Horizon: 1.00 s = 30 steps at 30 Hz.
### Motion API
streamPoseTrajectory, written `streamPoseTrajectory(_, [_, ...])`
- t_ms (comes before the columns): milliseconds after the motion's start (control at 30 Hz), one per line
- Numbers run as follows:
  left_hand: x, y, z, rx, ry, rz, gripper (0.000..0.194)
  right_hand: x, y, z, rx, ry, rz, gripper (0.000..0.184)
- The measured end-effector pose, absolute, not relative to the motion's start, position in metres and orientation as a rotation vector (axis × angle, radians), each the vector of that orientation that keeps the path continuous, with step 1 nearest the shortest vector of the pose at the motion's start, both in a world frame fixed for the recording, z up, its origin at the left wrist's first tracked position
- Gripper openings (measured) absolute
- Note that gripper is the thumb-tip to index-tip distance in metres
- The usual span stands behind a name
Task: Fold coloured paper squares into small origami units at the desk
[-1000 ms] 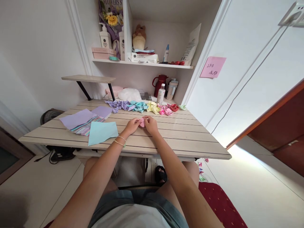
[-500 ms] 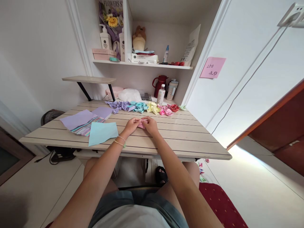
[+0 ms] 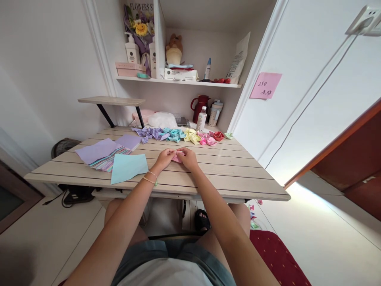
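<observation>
My left hand (image 3: pixel 164 158) and my right hand (image 3: pixel 187 158) meet at the middle of the wooden table (image 3: pixel 226 174). Both pinch a small pink folded paper (image 3: pixel 177 158) that lies low on the boards between their fingertips. A light blue sheet (image 3: pixel 128 167) lies to the left of my left wrist. Beyond it is a fanned stack of coloured paper (image 3: pixel 101 153) with a lilac sheet on top.
A row of folded paper pieces (image 3: pixel 178 135) in purple, blue, yellow, pink and red runs along the far side of the table. Behind it stand a red jug (image 3: pixel 201 105), bottles and a small raised shelf (image 3: pixel 111 100). A pink note (image 3: pixel 265 85) sticks on the right wall.
The pink paper has gone from sticking up between my fingers to lying flatter under them. Both hands stay in the same place.
</observation>
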<state>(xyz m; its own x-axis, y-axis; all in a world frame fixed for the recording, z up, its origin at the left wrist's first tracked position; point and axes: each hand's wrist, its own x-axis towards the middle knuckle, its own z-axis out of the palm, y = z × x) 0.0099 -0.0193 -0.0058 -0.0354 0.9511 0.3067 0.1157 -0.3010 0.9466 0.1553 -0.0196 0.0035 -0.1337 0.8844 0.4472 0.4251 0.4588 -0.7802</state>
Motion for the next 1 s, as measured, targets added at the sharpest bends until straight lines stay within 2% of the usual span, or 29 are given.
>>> streamPoseTrajectory(767, [0.013,-0.019,-0.011,1.687,1.231,1.304,0.018,0.158,-0.017,-0.001,-1.158,-1.781,0.560,0.024])
streamPoseTrajectory(1000, [0.012,-0.015,-0.016,1.632,1.209,1.370,0.022,0.158,-0.015,-0.003,-1.130,-1.767,0.593,0.026])
